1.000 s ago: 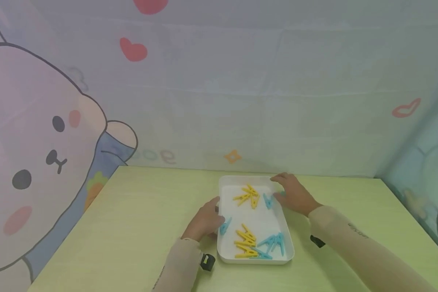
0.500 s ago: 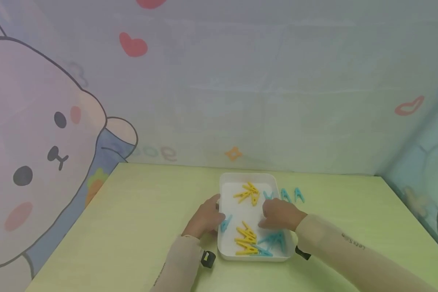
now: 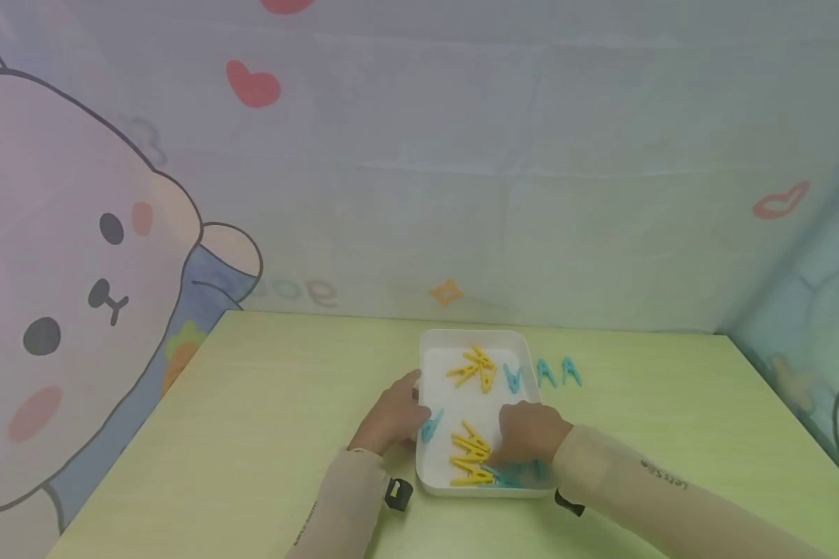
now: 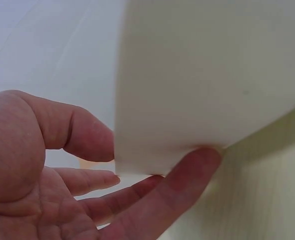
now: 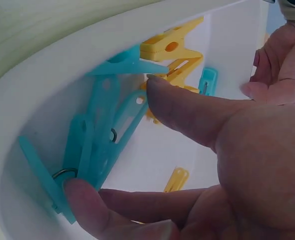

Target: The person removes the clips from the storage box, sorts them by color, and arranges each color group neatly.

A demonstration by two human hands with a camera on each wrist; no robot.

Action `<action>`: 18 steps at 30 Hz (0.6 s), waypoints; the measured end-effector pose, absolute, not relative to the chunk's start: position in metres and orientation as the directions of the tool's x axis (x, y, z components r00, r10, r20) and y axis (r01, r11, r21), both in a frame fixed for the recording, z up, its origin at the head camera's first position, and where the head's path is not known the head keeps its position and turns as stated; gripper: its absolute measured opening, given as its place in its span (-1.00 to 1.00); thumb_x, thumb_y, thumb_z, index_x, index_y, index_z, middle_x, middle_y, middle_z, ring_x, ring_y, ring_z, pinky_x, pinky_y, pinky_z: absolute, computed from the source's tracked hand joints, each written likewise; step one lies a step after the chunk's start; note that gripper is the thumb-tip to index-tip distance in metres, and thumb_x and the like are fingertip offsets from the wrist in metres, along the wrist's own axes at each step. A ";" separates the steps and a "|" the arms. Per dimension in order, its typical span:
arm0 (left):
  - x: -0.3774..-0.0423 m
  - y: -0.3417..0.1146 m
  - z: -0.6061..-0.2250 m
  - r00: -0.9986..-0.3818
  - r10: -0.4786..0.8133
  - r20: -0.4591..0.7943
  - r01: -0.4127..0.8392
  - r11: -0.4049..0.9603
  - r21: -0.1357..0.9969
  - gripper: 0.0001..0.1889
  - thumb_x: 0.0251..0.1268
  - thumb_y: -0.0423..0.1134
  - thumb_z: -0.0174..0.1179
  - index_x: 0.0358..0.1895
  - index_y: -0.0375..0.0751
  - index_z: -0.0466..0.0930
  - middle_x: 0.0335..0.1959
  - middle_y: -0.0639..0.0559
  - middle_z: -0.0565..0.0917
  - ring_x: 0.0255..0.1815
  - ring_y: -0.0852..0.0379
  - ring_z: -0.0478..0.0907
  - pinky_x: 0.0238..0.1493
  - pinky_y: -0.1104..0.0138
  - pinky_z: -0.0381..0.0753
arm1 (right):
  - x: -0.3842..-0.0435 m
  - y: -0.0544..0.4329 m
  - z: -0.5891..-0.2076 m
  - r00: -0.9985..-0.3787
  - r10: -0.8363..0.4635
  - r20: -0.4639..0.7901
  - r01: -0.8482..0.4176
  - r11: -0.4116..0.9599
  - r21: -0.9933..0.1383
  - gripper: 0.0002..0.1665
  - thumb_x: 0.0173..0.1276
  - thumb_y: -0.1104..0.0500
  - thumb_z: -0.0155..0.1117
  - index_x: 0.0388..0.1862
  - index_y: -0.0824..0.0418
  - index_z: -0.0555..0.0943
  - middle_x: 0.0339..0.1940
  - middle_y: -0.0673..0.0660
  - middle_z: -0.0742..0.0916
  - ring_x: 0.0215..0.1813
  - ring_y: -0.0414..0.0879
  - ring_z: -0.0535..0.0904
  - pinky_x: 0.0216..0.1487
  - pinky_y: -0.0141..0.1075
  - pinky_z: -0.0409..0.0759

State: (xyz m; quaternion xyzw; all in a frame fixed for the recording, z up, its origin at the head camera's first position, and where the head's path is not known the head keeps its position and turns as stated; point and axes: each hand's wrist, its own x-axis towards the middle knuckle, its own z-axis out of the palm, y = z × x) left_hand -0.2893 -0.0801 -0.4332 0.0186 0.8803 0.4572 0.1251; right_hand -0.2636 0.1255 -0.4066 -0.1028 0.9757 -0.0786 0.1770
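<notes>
Pinching the tray (image 3: 461, 409) by its left wall with the left hand (image 3: 394, 414), apparently to steady it on the counter (image 3: 301, 388), while reaching into its near right corner with the right hand (image 3: 531, 431) spread around blue clips (image 5: 98, 132), seemingly to span several.

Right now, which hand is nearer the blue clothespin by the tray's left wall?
Left: the left hand grips the tray beside that clothespin; the right hand is inside, farther right.

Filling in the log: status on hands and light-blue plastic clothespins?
Left hand gripping white rectangular tray. Right hand inside, at light-blue clothespins. Yellow plastic clothespins close by, possibly in the way.
</notes>
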 end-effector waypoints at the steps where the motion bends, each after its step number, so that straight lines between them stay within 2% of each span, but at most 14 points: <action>1: -0.290 -0.080 -0.434 -0.968 0.148 -0.203 -0.082 0.578 0.812 -0.20 0.15 -0.40 0.10 0.54 -0.29 0.10 0.28 -0.36 0.45 -0.02 -0.13 0.56 -0.34 0.15 0.64 | -0.264 0.125 -0.406 -0.916 -0.227 -0.331 -0.169 0.966 -0.196 -0.52 0.04 -0.04 0.53 -0.31 0.25 0.51 -0.47 0.09 0.55 -0.42 -0.02 0.47 -0.36 -0.16 0.45; 9: -0.289 -0.079 -0.432 -0.967 0.135 -0.215 -0.099 0.580 0.809 -0.21 0.18 -0.40 0.11 0.54 -0.28 0.10 0.28 -0.34 0.45 -0.02 -0.13 0.55 -0.36 0.17 0.63 | -0.263 0.122 -0.406 -0.921 -0.241 -0.306 -0.166 0.954 -0.252 -0.61 0.02 0.15 0.54 -0.30 0.25 0.53 -0.46 0.09 0.55 -0.39 0.00 0.46 -0.32 -0.13 0.45; 15: -0.288 -0.079 -0.431 -0.967 0.137 -0.216 -0.101 0.572 0.814 -0.21 0.18 -0.41 0.10 0.55 -0.29 0.08 0.28 -0.35 0.45 -0.02 -0.14 0.55 -0.40 0.17 0.64 | -0.262 0.121 -0.414 -0.920 -0.252 -0.299 -0.131 0.919 -0.370 -0.68 0.09 0.28 0.46 -0.29 0.27 0.48 -0.42 0.13 0.53 -0.52 -0.01 0.51 -0.52 -0.22 0.54; 18: -0.288 -0.079 -0.431 -0.967 0.139 -0.213 -0.096 0.575 0.813 -0.21 0.17 -0.41 0.10 0.54 -0.29 0.09 0.28 -0.36 0.45 -0.03 -0.13 0.55 -0.41 0.17 0.63 | -0.263 0.121 -0.415 -0.921 -0.287 -0.265 -0.178 0.912 -0.369 -0.75 0.13 0.37 0.39 -0.29 0.31 0.48 -0.39 0.14 0.51 -0.47 -0.01 0.49 -0.42 -0.20 0.56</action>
